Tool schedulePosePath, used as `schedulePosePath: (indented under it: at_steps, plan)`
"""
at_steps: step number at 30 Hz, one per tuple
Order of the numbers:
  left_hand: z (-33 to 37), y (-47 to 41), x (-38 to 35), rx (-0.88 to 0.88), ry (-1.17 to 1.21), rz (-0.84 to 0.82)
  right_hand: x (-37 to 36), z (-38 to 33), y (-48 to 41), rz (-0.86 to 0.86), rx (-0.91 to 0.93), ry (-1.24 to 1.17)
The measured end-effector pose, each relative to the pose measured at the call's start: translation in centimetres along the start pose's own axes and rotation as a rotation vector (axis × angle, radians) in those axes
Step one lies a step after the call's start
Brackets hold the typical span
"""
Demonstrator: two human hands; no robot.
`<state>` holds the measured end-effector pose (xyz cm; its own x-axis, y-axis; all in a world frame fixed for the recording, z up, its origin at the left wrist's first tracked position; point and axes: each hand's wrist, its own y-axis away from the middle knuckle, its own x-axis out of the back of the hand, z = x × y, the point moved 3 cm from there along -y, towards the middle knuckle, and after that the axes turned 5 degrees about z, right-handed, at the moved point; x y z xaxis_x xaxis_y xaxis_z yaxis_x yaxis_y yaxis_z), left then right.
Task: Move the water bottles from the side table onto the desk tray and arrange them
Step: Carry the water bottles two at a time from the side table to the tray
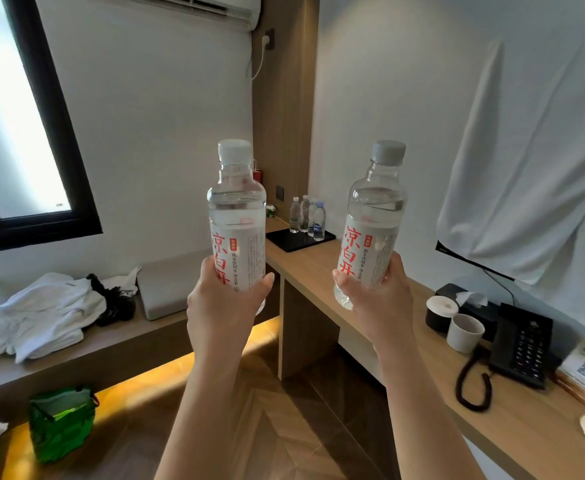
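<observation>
Water bottles (236,220) (374,216), bases partly behind hands (222,303) (379,303)

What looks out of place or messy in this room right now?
A white sheet is draped over the wall screen, leaving only its lower left corner showing. Crumpled white linen is heaped on the bench. The left bottle and right bottle, gripped by the left hand and right hand, are capped, nothing spilled.

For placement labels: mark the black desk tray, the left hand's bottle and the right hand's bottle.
black desk tray (287,240): head view, bare front part of its surface.
left bottle (239,244): head view, middle of its label.
right bottle (367,244): head view, middle of its label.
</observation>
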<state>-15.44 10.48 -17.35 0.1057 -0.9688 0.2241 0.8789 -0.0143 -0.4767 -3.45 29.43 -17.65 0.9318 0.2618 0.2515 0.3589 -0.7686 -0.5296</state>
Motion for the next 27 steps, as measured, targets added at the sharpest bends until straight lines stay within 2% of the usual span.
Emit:
schedulePosePath:
  at_steps: [6,17,27]
  plan:
    - [-3.3,-6.4,-5.2,-0.025,0.041,-0.017,-5.5,2.0,-5.1,0.019,-0.014,0.003]
    - [-8.7,-23.5,-14.5,-0.114,0.06,-0.085,-19.2,3.9,-16.3,0.111,-0.048,-0.052]
    - [-14.5,-31.2,-20.4,-0.078,0.114,-0.166,-27.7,6.6,-21.9,0.132,-0.054,0.042]
